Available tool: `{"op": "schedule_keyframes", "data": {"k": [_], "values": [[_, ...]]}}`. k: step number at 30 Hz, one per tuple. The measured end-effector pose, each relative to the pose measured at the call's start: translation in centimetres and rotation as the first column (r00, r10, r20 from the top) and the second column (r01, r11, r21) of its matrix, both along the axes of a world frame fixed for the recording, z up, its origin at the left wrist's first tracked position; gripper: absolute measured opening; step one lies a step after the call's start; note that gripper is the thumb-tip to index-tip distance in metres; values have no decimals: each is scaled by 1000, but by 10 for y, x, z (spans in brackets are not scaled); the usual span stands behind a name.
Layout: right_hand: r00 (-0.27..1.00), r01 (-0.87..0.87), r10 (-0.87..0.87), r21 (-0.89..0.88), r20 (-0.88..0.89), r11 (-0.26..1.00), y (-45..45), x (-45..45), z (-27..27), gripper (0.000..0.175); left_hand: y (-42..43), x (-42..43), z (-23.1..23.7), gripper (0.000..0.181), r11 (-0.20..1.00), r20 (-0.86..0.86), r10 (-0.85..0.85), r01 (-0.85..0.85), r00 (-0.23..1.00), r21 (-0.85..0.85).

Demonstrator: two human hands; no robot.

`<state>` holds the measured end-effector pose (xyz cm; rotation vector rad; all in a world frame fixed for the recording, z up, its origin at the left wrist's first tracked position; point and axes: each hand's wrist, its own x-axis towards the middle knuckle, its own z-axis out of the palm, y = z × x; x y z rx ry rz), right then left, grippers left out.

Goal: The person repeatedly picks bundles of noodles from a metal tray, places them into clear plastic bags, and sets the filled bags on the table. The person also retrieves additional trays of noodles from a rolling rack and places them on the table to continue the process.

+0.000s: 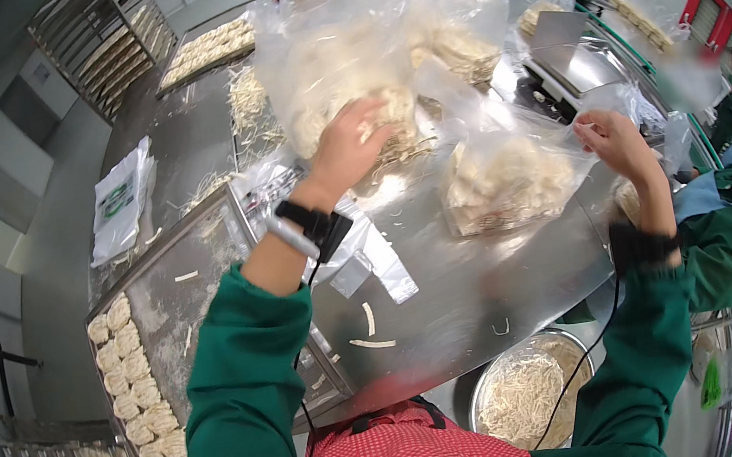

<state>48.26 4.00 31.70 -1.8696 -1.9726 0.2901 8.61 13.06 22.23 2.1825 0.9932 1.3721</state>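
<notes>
My left hand [354,142] lies with spread fingers against a large clear plastic bag of pale noodles [334,78]. On the right, my right hand [609,138] pinches the edge of a second clear bag of noodles [506,177], which rests on the steel table [434,317]. Beneath my left wrist are flat, empty plastic bags [370,256]. A metal tray [178,339] at the left holds rows of noodle nests [137,373] along its far left side. Loose noodle strands [373,344] lie on the table near me.
White printed bags [120,203] lie at the left. Another tray of nests [207,49] and a rack [105,47] stand farther back. A scale [579,72] is at the back right, a metal bowl of noodle scraps [529,388] below the table edge. A co-worker [725,234] is close on the right.
</notes>
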Motion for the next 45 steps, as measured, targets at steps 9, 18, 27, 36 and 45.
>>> {"op": "schedule_keyframes", "data": {"k": [9,18,27,36,45], "values": [[685,-587,404,-132,-606,798,-75,-193,-121,27,-73,-128,-219,33,803,-748,203,-544,632,-242],[861,-503,498,-317,-104,804,-154,-371,-283,46,-72,-132,-211,31,799,-807,114,-536,580,-273],[908,-378,408,-237,91,895,-155,-457,-319,33,-62,-145,-209,25,844,-757,7,-410,653,-346],[963,-238,256,-186,81,953,-180,-495,-304,35,-63,-150,-232,24,908,-748,-9,-308,664,-285],[942,-122,3,-334,-336,935,-164,-454,-256,46,-29,-177,-175,9,651,217,-222,310,951,-693]]}}
